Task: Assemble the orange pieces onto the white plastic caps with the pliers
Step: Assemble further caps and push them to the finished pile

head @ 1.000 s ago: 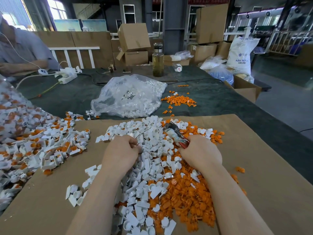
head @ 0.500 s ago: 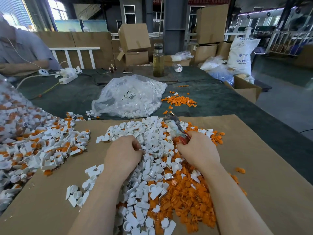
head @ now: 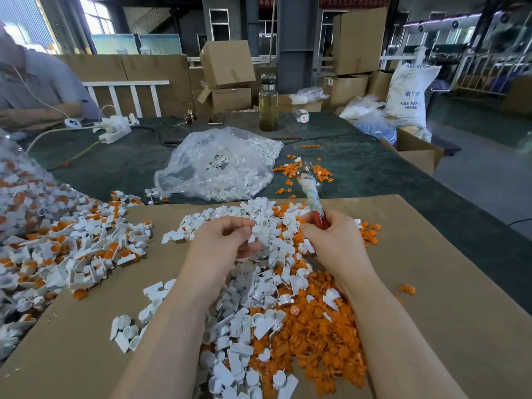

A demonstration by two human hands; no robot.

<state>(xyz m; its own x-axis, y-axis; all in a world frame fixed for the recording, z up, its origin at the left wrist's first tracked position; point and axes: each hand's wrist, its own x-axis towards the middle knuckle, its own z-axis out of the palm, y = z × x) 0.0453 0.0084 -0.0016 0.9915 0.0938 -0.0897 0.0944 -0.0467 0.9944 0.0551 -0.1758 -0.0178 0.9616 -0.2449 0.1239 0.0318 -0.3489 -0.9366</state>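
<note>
A mixed heap of loose white plastic caps (head: 259,286) and orange pieces (head: 316,335) lies on a brown cardboard sheet (head: 449,283) in front of me. My left hand (head: 221,240) is lifted just above the heap and pinches a white cap (head: 254,236) between thumb and fingers. My right hand (head: 334,240) grips the red handles of the pliers (head: 312,197), whose blurred metal jaws point up and away from me.
A pile of caps fitted with orange pieces (head: 57,243) spreads at the left. A clear bag of white caps (head: 218,165) and scattered orange pieces (head: 302,171) lie on the green table beyond. A glass bottle (head: 268,106), a power strip (head: 115,129) and a seated person (head: 34,84) are farther back.
Both hands have risen out of the heap. The left hand came up with a white cap pinched in it, and the pliers swung from lying low over the pile to pointing upward.
</note>
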